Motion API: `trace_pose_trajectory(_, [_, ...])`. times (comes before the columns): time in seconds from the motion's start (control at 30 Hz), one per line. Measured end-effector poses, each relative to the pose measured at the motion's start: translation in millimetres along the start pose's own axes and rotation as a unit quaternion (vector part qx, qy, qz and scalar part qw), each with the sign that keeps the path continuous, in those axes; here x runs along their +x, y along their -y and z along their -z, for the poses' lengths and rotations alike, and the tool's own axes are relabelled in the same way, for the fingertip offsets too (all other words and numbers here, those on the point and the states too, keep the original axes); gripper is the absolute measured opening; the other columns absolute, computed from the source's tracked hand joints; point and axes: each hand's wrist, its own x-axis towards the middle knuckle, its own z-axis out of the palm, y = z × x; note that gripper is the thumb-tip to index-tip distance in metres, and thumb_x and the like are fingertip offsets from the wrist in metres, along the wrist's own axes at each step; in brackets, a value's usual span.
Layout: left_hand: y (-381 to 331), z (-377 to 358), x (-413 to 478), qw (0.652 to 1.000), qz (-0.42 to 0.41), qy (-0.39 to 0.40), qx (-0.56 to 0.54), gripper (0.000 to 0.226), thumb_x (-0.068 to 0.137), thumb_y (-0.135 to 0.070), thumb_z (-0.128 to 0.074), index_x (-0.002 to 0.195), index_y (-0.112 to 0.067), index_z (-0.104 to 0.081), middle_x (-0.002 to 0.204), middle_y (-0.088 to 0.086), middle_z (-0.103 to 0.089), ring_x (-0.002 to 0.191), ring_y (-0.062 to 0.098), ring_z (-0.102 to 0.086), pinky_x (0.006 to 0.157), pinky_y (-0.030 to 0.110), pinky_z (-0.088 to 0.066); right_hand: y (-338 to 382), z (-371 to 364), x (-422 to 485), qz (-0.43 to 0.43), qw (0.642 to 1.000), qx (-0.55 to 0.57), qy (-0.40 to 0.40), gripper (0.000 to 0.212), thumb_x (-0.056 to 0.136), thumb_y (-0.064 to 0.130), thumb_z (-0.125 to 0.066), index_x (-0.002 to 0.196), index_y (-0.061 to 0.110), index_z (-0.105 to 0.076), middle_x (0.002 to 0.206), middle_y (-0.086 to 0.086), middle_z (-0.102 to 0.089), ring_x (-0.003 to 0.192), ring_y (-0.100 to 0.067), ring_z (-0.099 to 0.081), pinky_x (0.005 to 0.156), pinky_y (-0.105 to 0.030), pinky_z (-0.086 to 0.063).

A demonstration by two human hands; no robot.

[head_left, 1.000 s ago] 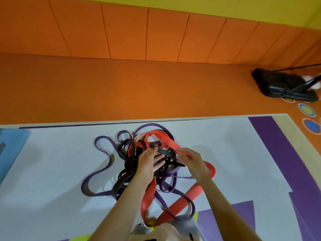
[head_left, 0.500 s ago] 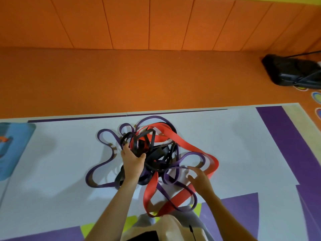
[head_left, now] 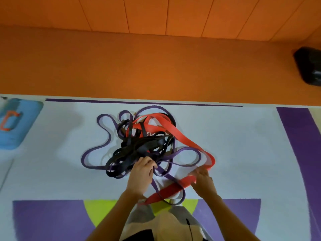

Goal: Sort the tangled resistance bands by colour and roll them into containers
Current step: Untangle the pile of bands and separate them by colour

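A tangle of resistance bands lies on the white mat (head_left: 234, 136). Black bands (head_left: 135, 148) form the knotted middle. Thin purple bands (head_left: 102, 145) loop out to the left and near side. A wide red band (head_left: 177, 134) runs from the top of the heap out to the right and back towards me. My left hand (head_left: 141, 173) rests on the near edge of the heap, fingers closed among black and purple bands. My right hand (head_left: 202, 180) pinches the red band at its right-hand bend. No containers are in view.
The mat carries purple and lime patches near me and a blue panel (head_left: 15, 124) with an orange letter at the left. Beyond the mat is orange floor and an orange padded wall. A black bag (head_left: 309, 66) sits at the far right.
My left hand slid from the heap's left side to its near edge. My right hand moved right and took hold of the red band. The camera tilted down.
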Motion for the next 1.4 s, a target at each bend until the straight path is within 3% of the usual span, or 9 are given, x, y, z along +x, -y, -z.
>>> trace_pose_trajectory(0.17, [-12,-27,-36,0.989,0.129,0.064,-0.046,0.014,0.086,0.003,-0.061,0.094,-0.006,-0.067,0.116,0.009,-0.068,0.101,0.031,-0.065,0.076,0.035,-0.045,-16,-3,-4,0.046,0.999,-0.018,-0.015,0.047,0.102,0.029,-0.059,0.148,0.035,-0.054,0.152,0.004,-0.048,0.151,-0.024,-0.032,0.112,-0.044,-0.046])
trace_pose_trajectory(0.4, [-22,-56,-67,0.952,0.239,0.187,-0.037,0.033,0.099,-0.024,-0.066,0.127,-0.012,-0.053,0.13,0.003,-0.07,0.126,0.026,-0.065,0.103,0.044,-0.051,-50,-8,-15,0.115,0.993,-0.034,0.021,0.037,0.103,0.038,-0.062,0.139,0.037,-0.065,0.134,0.002,-0.054,0.138,-0.02,-0.044,0.107,-0.035,-0.047])
trace_pose_trajectory(0.6, [-38,-69,-85,0.952,0.24,0.163,0.095,0.028,0.102,-0.026,-0.059,0.126,-0.015,-0.052,0.127,0.004,-0.073,0.143,0.029,-0.049,0.105,0.038,-0.043,-60,-13,-25,0.156,0.987,-0.03,0.031,0.038,0.098,0.044,-0.069,0.132,0.026,-0.072,0.133,0.001,-0.058,0.133,-0.02,-0.049,0.108,-0.033,-0.044])
trace_pose_trajectory(0.8, [-40,-77,-100,0.936,0.144,0.256,0.196,0.037,0.104,-0.011,-0.056,0.138,-0.022,-0.062,0.152,0.004,-0.052,0.147,0.033,-0.039,0.121,0.041,-0.028,-76,-10,-33,0.226,0.971,0.078,0.026,0.027,0.089,0.029,-0.084,0.112,0.014,-0.082,0.114,0.001,-0.066,0.115,-0.017,-0.056,0.105,-0.029,-0.043])
trace_pose_trajectory(0.97, [-46,-53,-93,0.939,0.096,0.276,0.183,0.025,0.099,-0.019,-0.056,0.113,-0.02,-0.076,0.115,0.0,-0.071,0.122,0.029,-0.058,0.081,0.028,-0.036,-75,17,-35,0.265,0.946,0.186,0.01,0.014,0.082,0.019,-0.091,0.093,0.014,-0.084,0.097,0.01,-0.069,0.092,0.0,-0.063,0.087,-0.008,-0.04])
trace_pose_trajectory(1.1, [-49,-20,-88,0.96,0.084,0.261,0.049,0.029,0.09,-0.042,-0.061,0.076,-0.016,-0.065,0.07,-0.003,-0.05,0.074,0.02,-0.056,0.062,0.029,-0.035,-78,41,-30,0.243,0.939,0.243,0.021,0.018,0.084,0.02,-0.09,0.088,0.03,-0.076,0.101,0.004,-0.072,0.097,0.0,-0.064,0.082,-0.007,-0.041])
trace_pose_trajectory(1.2, [-49,-1,-80,0.973,0.086,0.204,-0.061,0.042,0.096,-0.047,-0.065,0.07,-0.019,-0.05,0.069,-0.002,-0.046,0.062,0.009,-0.042,0.059,0.03,-0.031,-79,57,-26,0.237,0.94,0.248,0.002,0.032,0.079,0.012,-0.093,0.093,0.029,-0.069,0.107,-0.002,-0.069,0.099,-0.006,-0.064,0.087,-0.02,-0.045])
trace_pose_trajectory(1.3, [-55,20,-67,0.976,0.069,0.15,-0.14,0.027,0.088,-0.034,-0.07,0.065,-0.036,-0.056,0.078,-0.011,-0.05,0.071,0.004,-0.048,0.065,0.025,-0.034,-70,69,-21,0.204,0.928,0.31,-0.016,0.04,0.078,-0.004,-0.089,0.099,0.02,-0.065,0.114,-0.01,-0.066,0.108,-0.028,-0.065,0.098,-0.04,-0.051])
trace_pose_trajectory(1.4, [-60,33,-51,0.98,0.085,0.074,-0.164,0.02,0.083,-0.043,-0.066,0.079,-0.024,-0.07,0.084,-0.006,-0.06,0.075,0.012,-0.057,0.069,0.033,-0.042,-52,82,-15,0.197,0.911,0.355,-0.066,0.037,0.078,-0.01,-0.086,0.1,0.011,-0.065,0.11,-0.005,-0.064,0.106,-0.035,-0.063,0.097,-0.039,-0.051])
